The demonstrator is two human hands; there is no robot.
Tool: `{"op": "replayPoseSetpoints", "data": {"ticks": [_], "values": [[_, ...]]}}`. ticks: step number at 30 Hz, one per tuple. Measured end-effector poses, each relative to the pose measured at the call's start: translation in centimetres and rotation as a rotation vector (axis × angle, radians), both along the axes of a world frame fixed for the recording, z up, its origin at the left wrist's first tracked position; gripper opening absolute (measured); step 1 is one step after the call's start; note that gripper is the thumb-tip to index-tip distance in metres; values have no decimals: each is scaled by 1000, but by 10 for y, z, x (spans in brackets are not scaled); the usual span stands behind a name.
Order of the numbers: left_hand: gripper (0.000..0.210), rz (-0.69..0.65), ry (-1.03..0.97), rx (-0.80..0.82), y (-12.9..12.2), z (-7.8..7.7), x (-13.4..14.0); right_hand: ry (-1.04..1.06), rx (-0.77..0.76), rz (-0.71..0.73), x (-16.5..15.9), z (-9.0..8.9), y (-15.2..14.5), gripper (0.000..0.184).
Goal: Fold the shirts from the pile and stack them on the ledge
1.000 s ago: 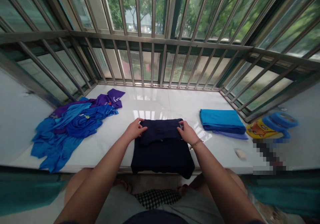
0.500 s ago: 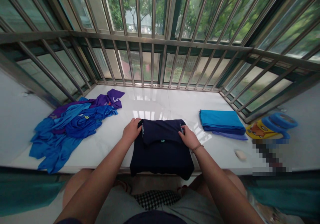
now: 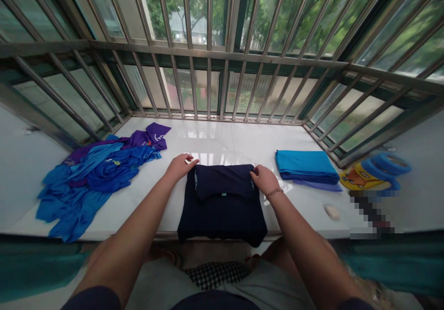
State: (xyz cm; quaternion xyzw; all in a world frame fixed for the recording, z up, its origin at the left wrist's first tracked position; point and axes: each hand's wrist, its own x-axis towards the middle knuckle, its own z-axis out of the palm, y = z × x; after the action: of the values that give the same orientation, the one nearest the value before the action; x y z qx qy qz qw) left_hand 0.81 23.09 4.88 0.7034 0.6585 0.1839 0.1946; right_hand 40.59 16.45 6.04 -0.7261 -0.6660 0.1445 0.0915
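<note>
A dark navy garment (image 3: 222,217) lies in front of me, its lower end hanging over the front edge of the white ledge (image 3: 215,139). Its far part is folded over toward me into a flap (image 3: 225,178) with a small green tag at the edge. Patterned cloth peeks out at both ends of the flap. By the far left corner is my left hand (image 3: 180,167), thumb and forefinger apart, with no cloth visibly held. At the far right corner, my right hand (image 3: 265,179) has its fingers closed on the garment's edge.
A loose heap of blue and purple clothes (image 3: 100,171) lies on the left. To the right sits a neat stack of folded blue cloth (image 3: 307,164). Beyond it are a yellow and blue container (image 3: 374,173) and a small pale object (image 3: 332,211). Metal bars (image 3: 222,60) close off the window side.
My left hand has come off the garment's left edge and risen slightly up and away. My right hand has shifted a little toward the far right corner. The flap remains folded.
</note>
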Motion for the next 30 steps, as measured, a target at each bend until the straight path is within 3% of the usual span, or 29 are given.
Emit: {"op": "replayPoseSetpoints", "data": {"ticks": [2, 5, 9, 11, 16, 21, 23, 25, 30], "values": [[41, -159, 60, -102, 11, 6, 10, -27, 14, 54, -2, 4, 16, 32], [30, -257, 126, -222, 29, 12, 20, -56, -32, 153, -8, 6, 38, 47], [28, -287, 145, -244, 46, 21, 20, -95, -77, 196, -11, 12, 55, 23], [25, -283, 142, -203, 50, 28, 16, -98, -33, 194, -10, 19, 58, 16], [17, -251, 123, 10, 46, 59, 4, -59, 153, 185, -8, 50, 50, 22], [16, -257, 117, 323, 0, 87, -8, 127, 436, 230, -4, 81, 9, 19], [19, -270, 105, 373, -35, 84, -13, 177, 496, 243, -2, 82, -22, 18], [20, -300, 104, 365, -77, 67, -20, 175, 492, 272, -1, 69, -59, 23], [31, -421, 131, 280, -177, -5, -37, 63, 351, 439, 0, -9, -159, 47]]}}
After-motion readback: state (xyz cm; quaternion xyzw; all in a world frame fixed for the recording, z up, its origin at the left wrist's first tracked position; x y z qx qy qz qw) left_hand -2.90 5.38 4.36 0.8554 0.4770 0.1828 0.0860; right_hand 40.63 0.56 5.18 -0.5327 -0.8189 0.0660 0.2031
